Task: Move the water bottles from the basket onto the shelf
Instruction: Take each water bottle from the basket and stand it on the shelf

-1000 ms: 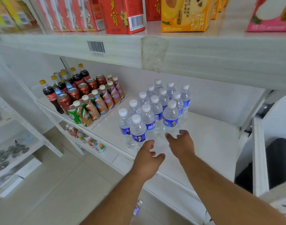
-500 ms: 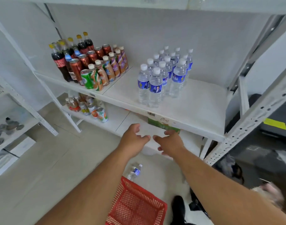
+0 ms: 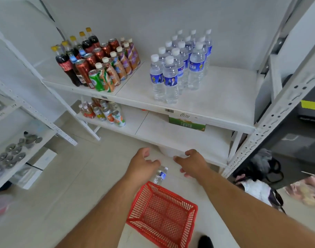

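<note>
A pale tiled floor [image 3: 63, 185] runs under white metal shelves in a small shop room. Close to the person, below both hands, a red plastic basket [image 3: 162, 213] with a net-like wall sits on the floor. It looks empty inside. Just past its far rim, one small clear water bottle with a blue label [image 3: 160, 175] lies on its side on the floor, between the two hands.

The left hand [image 3: 142, 165] and the right hand [image 3: 192, 164] reach out side by side, a little apart. Their fingers are loose and spread, and they hold nothing. The left hand is just beside the lying bottle; I cannot tell if it touches it.

Beyond the hands is the low white shelf board [image 3: 171, 133], with small cans and bottles on its left end and a green box [image 3: 187, 124] above the right hand. Higher and farther, the white middle shelf [image 3: 215, 102] holds a group of clear water bottles with white caps [image 3: 180, 68] standing upright in rows. To the left of them stand dark cola bottles, red cans and brown drink bottles [image 3: 97, 63].
</note>
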`<state>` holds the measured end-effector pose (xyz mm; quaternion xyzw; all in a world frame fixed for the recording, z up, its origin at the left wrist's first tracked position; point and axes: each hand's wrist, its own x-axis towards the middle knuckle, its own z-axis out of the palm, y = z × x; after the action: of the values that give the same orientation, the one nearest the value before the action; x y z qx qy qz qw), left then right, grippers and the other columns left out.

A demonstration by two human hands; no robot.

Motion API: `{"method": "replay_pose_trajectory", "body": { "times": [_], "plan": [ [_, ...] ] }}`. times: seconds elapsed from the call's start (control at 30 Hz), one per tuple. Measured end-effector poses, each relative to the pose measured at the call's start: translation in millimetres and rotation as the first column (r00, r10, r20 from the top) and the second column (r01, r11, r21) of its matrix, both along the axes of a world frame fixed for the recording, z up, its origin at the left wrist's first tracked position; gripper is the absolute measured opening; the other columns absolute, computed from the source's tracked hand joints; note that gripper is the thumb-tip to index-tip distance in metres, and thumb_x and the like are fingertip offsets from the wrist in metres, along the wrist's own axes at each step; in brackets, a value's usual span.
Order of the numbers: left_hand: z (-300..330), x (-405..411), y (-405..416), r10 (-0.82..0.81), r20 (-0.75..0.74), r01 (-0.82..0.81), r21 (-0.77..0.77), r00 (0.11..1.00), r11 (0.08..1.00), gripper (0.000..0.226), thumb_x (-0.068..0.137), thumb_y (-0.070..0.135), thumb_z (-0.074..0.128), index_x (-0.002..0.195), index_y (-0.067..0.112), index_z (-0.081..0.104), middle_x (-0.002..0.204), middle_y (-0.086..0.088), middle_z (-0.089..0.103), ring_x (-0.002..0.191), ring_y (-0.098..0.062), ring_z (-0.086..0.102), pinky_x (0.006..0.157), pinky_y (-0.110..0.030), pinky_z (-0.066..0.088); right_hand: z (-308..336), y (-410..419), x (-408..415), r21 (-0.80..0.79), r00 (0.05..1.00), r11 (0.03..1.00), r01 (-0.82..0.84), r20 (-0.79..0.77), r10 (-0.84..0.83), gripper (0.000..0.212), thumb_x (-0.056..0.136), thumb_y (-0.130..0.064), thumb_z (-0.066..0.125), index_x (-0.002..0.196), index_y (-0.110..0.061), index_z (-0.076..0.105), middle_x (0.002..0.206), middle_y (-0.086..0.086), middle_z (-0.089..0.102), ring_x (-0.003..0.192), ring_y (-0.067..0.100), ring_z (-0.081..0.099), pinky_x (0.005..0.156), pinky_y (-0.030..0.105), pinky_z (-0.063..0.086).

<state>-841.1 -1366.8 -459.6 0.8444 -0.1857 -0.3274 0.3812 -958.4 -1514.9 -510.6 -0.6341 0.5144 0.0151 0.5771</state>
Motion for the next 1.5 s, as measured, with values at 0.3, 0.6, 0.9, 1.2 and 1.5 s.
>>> {"method": "replay_pose_trajectory", "body": {
  "times": [0.3,0.6,0.9,1.2,1.5],
  "plan": [
    [-21,5,1,-0.066,-0.015,0.066,0.051,0.998,0.997,0.070,0.085,0.031,0.073,0.147,0.026,0.040,0.146,0.008,0.047,0.115,-0.009,0.056,0.090,-0.026,0.041,-26,3,-8,0.051,0.996,0.995,0.084,-0.016,-0.083,0.070,0.092,-0.045,0.075,0.146,-0.012,0.044,0.088,0.007,0.072,0.090,0.026,0.076,0.081,0.040,0.065],
    [-41,108,33,-0.201,-0.063,0.203,0.027,0.978,0.979,0.065,0.085,0.032,0.071,0.143,0.029,0.043,0.144,0.010,0.049,0.108,-0.013,0.063,0.095,-0.034,0.048,-27,54,53,0.020,0.957,0.957,0.291,-0.020,-0.290,0.072,0.093,-0.041,0.074,0.149,-0.009,0.041,0.091,0.006,0.068,0.085,0.022,0.072,0.079,0.039,0.063],
    [-55,190,81,-0.328,-0.131,0.336,0.043,0.936,0.941,0.070,0.082,0.037,0.074,0.144,0.026,0.043,0.144,0.009,0.049,0.107,-0.016,0.064,0.097,-0.038,0.051,-37,136,115,-0.013,0.916,0.928,0.372,-0.157,-0.369,0.075,0.093,-0.046,0.074,0.151,-0.010,0.041,0.100,0.012,0.072,0.075,0.020,0.072,0.069,0.035,0.063],
    [-54,171,61,-0.459,-0.124,0.471,0.097,0.880,0.877,0.087,0.062,0.055,0.072,0.141,0.029,0.046,0.141,0.009,0.052,0.109,-0.021,0.065,0.101,-0.043,0.049,-49,137,77,-0.047,0.854,0.871,0.488,-0.181,-0.488,0.076,0.090,-0.051,0.075,0.147,-0.011,0.044,0.084,0.007,0.073,0.082,0.025,0.077,0.084,0.045,0.064],
    [-56,141,38,-0.503,-0.046,0.504,0.133,0.863,0.853,0.071,0.082,0.037,0.074,0.145,0.027,0.043,0.144,0.008,0.050,0.104,-0.016,0.066,0.098,-0.038,0.051,-68,124,62,0.011,0.880,0.886,0.463,-0.126,-0.458,0.074,0.090,-0.051,0.074,0.146,-0.012,0.045,0.090,0.006,0.073,0.083,0.022,0.076,0.083,0.043,0.064]
  ]
}}
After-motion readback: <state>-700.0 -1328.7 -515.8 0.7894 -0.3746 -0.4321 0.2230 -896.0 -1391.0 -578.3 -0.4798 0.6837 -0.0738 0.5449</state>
